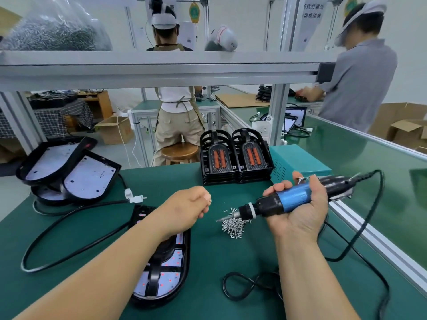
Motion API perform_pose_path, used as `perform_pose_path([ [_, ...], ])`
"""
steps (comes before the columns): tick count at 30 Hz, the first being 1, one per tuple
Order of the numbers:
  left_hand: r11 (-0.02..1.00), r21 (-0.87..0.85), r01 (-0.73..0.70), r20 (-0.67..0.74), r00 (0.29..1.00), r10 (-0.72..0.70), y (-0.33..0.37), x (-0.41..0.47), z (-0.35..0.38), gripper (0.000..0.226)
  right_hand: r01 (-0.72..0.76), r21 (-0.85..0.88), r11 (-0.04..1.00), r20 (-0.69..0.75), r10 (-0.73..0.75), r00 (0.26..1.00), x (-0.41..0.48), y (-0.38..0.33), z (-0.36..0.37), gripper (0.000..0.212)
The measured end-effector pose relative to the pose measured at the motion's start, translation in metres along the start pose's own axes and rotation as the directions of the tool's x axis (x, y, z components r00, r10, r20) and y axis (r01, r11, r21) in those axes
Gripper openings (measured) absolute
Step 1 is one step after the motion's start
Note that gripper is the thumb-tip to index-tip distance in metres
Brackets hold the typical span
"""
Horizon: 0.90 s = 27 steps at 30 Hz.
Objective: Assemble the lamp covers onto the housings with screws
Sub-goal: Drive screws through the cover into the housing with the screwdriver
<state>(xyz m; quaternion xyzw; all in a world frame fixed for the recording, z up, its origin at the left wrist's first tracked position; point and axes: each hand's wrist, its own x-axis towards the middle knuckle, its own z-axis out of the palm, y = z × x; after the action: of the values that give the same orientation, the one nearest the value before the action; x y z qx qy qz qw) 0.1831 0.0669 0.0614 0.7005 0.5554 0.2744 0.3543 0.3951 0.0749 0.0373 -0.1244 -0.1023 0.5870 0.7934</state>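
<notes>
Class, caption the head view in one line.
Right hand holds electric screwdriver near screws; left hand pinches a screw by lamp housing.

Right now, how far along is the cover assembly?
Done: one cover sits on the housing under the left forearm; driven screws can't be seen. In hand: the right hand grips the electric screwdriver, and the left hand seems to pinch a screw near the screw pile. Left: two stacks of covers and bare housings wait.
</notes>
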Motion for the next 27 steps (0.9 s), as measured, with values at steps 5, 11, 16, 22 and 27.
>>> perform_pose_path([
  [5, 0.984, -0.023, -0.175, -0.248, 0.955, 0.164, 0.027, 0.008, 0.000, 0.026, -0.010, -0.157, 0.988, 0.164, 0.036, 0.986, -0.009, 0.013, 0.003, 0.034],
  [11, 0.853, 0.520, -0.050, 0.045, 0.998, 0.031, 0.050, 0.039, 0.016, 0.036, -0.031, -0.205, 0.978, 0.204, 0.074, 0.976, -0.012, 0.019, 0.004, 0.055],
  [16, 0.748, 0.663, 0.020, 0.214, 0.953, -0.215, 0.042, 0.050, 0.033, 0.023, -0.057, -0.194, 0.979, 0.179, 0.092, 0.980, -0.010, 0.021, 0.000, 0.048],
  [22, 0.965, 0.250, 0.075, 0.161, 0.980, -0.118, 0.038, 0.062, 0.028, 0.028, -0.087, -0.188, 0.978, 0.159, 0.118, 0.980, -0.008, 0.022, -0.004, 0.045],
  [27, 0.886, -0.464, -0.018, 0.162, 0.981, 0.105, 0.061, 0.062, 0.042, 0.015, -0.089, -0.211, 0.973, 0.196, 0.131, 0.972, -0.010, 0.026, -0.003, 0.034],
])
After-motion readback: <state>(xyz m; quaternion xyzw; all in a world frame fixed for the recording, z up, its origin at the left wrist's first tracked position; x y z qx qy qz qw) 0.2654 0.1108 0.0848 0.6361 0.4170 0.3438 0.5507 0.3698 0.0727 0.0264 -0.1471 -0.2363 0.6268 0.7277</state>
